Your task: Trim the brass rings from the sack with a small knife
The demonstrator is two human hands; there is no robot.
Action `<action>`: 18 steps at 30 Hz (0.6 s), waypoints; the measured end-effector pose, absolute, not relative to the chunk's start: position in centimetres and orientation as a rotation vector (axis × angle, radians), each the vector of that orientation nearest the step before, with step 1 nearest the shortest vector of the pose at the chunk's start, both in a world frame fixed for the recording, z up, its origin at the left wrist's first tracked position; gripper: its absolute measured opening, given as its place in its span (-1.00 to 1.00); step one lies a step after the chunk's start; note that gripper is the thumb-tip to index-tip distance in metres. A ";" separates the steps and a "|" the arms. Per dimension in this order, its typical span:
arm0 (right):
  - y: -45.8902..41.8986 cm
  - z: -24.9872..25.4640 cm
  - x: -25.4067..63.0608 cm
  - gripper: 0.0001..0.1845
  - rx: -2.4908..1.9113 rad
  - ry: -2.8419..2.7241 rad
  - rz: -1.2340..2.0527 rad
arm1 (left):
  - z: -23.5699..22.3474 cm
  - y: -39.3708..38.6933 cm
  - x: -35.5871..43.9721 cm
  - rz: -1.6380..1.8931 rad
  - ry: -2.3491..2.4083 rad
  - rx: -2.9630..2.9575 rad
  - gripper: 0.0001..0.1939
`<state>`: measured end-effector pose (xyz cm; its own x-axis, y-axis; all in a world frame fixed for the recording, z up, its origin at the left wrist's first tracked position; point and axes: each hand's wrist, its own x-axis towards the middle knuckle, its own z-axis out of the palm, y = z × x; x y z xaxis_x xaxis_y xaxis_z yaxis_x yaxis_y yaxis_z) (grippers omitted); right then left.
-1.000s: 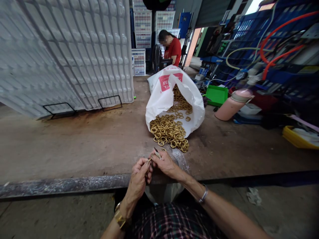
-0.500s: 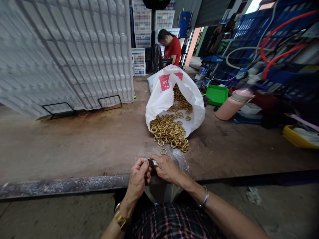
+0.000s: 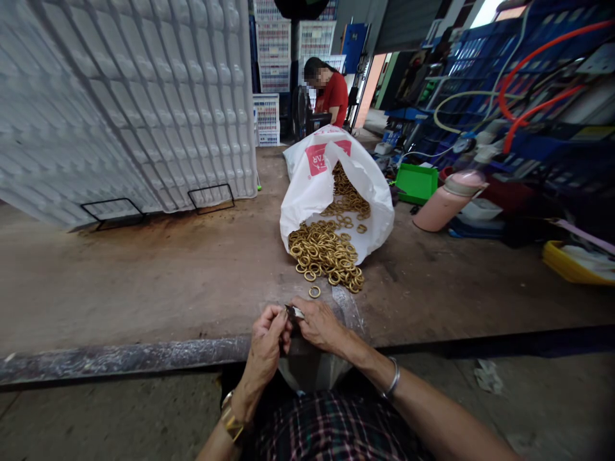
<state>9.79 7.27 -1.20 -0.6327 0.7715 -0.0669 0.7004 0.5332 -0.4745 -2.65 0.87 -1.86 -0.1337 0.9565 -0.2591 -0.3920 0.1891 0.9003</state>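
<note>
Gold-coloured rings [image 3: 324,250] lie in a heap at the centre of the frame, spilling out of the mouth of a white bag [image 3: 300,198] onto a brown bench [image 3: 168,275]. They are round, smooth and dully shiny, jumbled over one another, with more of them deeper inside, partly hidden by the bag's edge. One single ring [image 3: 314,292] lies flat just below the heap, apart from it.

Below that, at lower centre, the right hand [image 3: 323,323] is closed around a small tool [image 3: 296,312] with a dark tip and pale body, its fingers covering much of it. The left hand [image 3: 266,334] is pinched narrow, thumb against fingers, at the tool's tip; what sits between them is too small to make out.

The bag bears a red printed label and stands behind the rings. Tall pale ribbed panels [image 3: 192,96] fill the upper left, with black wire stands [image 3: 211,195] at their foot. Right of the bag are a green tray [image 3: 417,182] and a leaning pink bottle [image 3: 439,208]; a yellow tray [image 3: 571,269] sits at the right edge. Behind the bag, at upper centre, a person in red [image 3: 339,96] bends forward beside stacked white crates [image 3: 273,41].
</note>
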 end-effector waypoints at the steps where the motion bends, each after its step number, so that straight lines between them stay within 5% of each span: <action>1: 7.3 -1.2 9.8 -0.74 -1.258 -2.625 0.693 | -1.9 0.9 -2.6 1.323 1.148 0.666 -0.69; 18: 8.1 -0.1 10.4 -0.72 -1.170 -2.850 0.772 | -2.9 0.6 -2.6 1.309 1.186 0.810 -0.68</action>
